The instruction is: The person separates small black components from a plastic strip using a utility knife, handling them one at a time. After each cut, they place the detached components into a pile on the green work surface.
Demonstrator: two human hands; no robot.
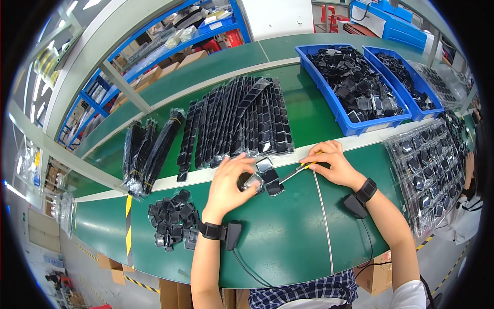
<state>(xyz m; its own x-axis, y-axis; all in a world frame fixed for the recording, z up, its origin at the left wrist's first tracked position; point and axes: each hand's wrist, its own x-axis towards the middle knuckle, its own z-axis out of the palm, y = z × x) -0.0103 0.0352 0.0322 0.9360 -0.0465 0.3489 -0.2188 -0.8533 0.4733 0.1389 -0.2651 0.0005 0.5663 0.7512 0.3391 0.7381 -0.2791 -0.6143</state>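
Observation:
My left hand (pixel 227 186) is closed, thumb and fingers pinching a small square case (pixel 253 181) with a shiny face. In my right hand (pixel 334 166) is a slim screwdriver-like tool (pixel 298 171) with a yellow and black handle, its metal tip pointing left at a few black square cases (pixel 273 181) on the green table. Just above those lies another square case (pixel 264 165) with a pale face. A loose pile of similar black square cases (pixel 174 219) lies left of my left forearm.
Long rows of bagged black squares (pixel 236 121) lie beyond my hands, with tied black bundles (pixel 159 147) at their left. Two blue bins (pixel 333 105) (pixel 431 112) full of black pieces stand at back right. Clear trays (pixel 427 170) sit far right, near a co-worker's hand (pixel 469 166).

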